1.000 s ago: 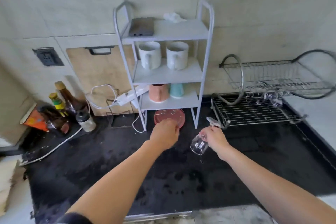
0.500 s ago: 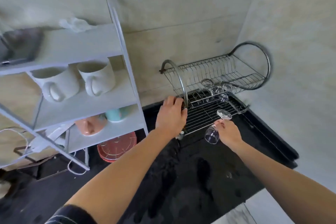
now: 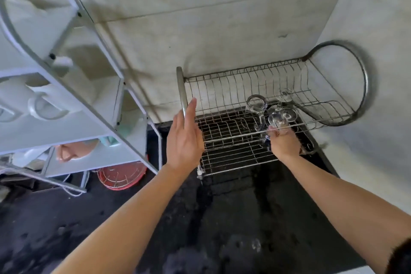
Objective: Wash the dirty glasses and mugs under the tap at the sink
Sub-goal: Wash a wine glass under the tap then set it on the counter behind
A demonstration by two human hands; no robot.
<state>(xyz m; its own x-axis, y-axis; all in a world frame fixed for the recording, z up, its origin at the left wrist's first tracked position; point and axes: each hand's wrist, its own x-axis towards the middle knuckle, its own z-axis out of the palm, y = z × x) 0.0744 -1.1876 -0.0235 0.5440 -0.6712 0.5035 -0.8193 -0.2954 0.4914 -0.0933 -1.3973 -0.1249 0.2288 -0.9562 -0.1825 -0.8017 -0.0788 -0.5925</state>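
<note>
A two-tier metal dish rack (image 3: 364, 87) stands on the black counter in the corner. My right hand (image 3: 283, 143) reaches into its lower tier, under the upper tier's front bar, and grips a clear stemmed glass (image 3: 275, 118). Two other clear glasses (image 3: 256, 103) (image 3: 287, 93) sit in the rack just behind it. My left hand (image 3: 184, 138) is held flat with straight fingers beside the rack's left hoop (image 3: 182, 95) and holds nothing. No tap or sink is in view.
A white shelf unit (image 3: 106, 118) fills the left side, with white mugs (image 3: 44, 104), a pink mug (image 3: 73, 149) and a teal mug (image 3: 111, 140) on it. A red round plate (image 3: 122, 176) leans under it. The black counter (image 3: 222, 218) is wet.
My view has swung right to the rack. My right hand carried the glass from over the counter into the lower tier. My left hand let go of the hoop and opened flat.
</note>
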